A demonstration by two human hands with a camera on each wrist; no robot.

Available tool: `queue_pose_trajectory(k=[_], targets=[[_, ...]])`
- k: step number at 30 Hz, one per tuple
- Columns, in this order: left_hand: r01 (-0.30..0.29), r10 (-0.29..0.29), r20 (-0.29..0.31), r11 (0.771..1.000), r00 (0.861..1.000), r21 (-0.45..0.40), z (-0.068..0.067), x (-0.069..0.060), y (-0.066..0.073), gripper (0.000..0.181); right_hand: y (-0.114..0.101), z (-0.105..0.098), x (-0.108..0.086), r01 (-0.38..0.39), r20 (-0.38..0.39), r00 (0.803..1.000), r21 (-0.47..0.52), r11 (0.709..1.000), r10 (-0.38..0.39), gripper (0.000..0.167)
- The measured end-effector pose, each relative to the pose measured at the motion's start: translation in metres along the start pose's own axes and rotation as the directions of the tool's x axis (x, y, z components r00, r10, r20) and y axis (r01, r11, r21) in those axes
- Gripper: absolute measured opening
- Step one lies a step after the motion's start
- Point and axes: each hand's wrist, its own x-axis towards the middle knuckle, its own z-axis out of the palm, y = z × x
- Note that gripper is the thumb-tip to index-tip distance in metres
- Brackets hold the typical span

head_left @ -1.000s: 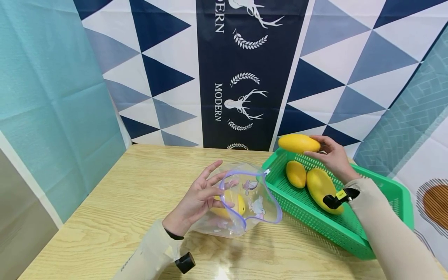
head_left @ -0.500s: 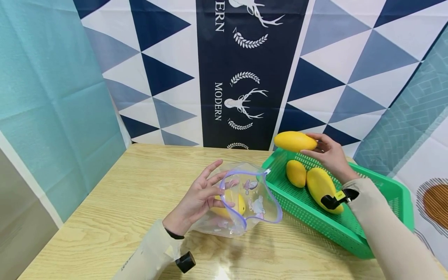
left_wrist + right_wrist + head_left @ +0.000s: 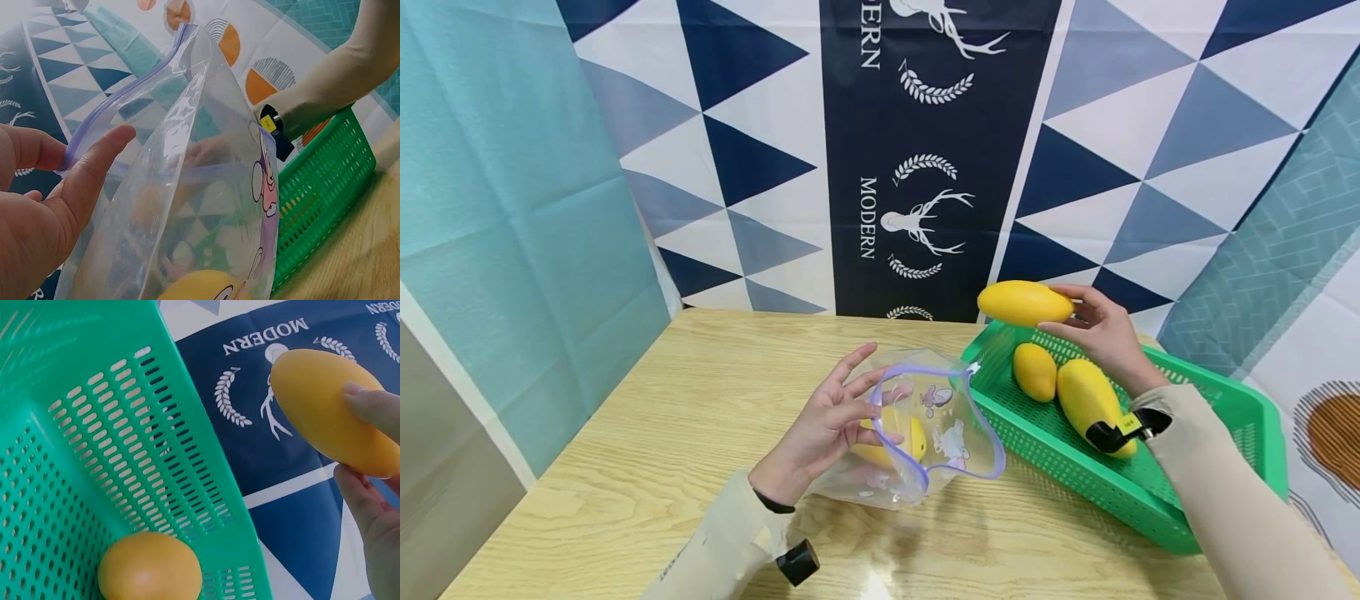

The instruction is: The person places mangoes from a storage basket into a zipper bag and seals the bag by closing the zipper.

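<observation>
With its thumb and fingers my left hand (image 3: 820, 429) holds the rim of a clear zip bag (image 3: 951, 450) that has a purple edge and cartoon prints. The bag's mouth gapes toward the right, and a yellow mango (image 3: 917, 437) lies inside it. Thumb and fingers of my right hand (image 3: 1108, 337) grip one end of another mango (image 3: 1018, 302), which is raised above the far left corner of a green basket (image 3: 1075, 482). Two more mangoes stay in the basket, a smaller one (image 3: 1034, 372) and a longer one (image 3: 1082, 396). The left wrist view shows the purple rim (image 3: 119, 94) between thumb and fingers.
The basket stands at the right of the wooden table (image 3: 647, 467), close to the bag. A patterned cloth (image 3: 760, 167) hangs behind the table, and a teal one (image 3: 527, 192) hangs at the left. The right sleeve (image 3: 1232, 483) crosses over the basket.
My right hand has carried its mango a little to the left and slightly up. The left hand and the bag have stayed in place.
</observation>
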Motion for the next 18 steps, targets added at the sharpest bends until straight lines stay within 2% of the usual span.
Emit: queue_pose_trajectory(k=[12, 18], targets=[[-0.001, 0.001, -0.002, 1.000, 1.000, 0.002, 0.001, 0.000, 0.001, 0.080, -0.015, 0.008, -0.005, 0.066, 0.013, 0.998, 0.068, 0.996, -0.067, 0.053], [0.002, -0.002, -0.004, 1.000, 1.000, 0.010, 0.000, 0.000, 0.001, 0.080, -0.022, 0.013, -0.007, 0.122, 0.027, 0.992, 0.092, 0.988, -0.125, 0.053]])
